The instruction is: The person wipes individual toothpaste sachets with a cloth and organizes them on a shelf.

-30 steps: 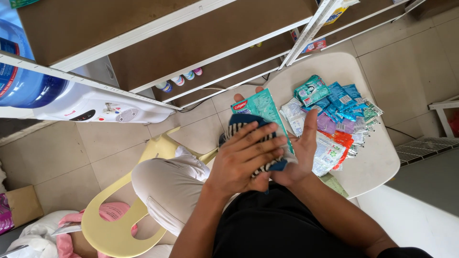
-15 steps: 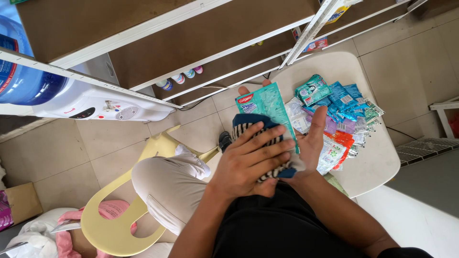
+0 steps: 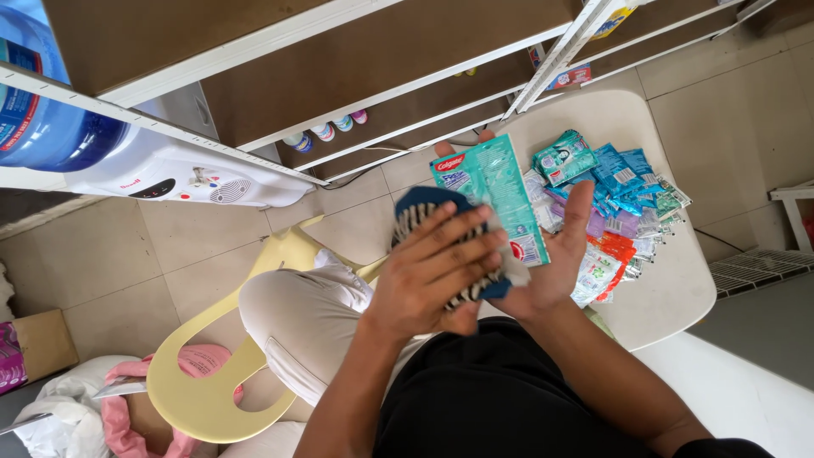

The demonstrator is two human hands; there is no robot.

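Note:
My right hand holds a strip of teal sachets upright, thumb raised beside it and fingertips showing over its top edge. My left hand lies flat over a dark blue and white striped cloth that is pressed against the strip and the right palm. Both hands are above my lap, just left of a cream plastic stool top. On that stool lies a heap of small sachets in teal, blue, purple, white and orange.
A yellow plastic chair stands under my knee. A white water dispenser with a blue bottle is at the left. Brown shelves with white frames hold small bottles. A pink cloth and bags lie lower left.
Both hands have risen slightly with the sachet strip and the striped cloth. My left fingers have spread wider over the cloth.

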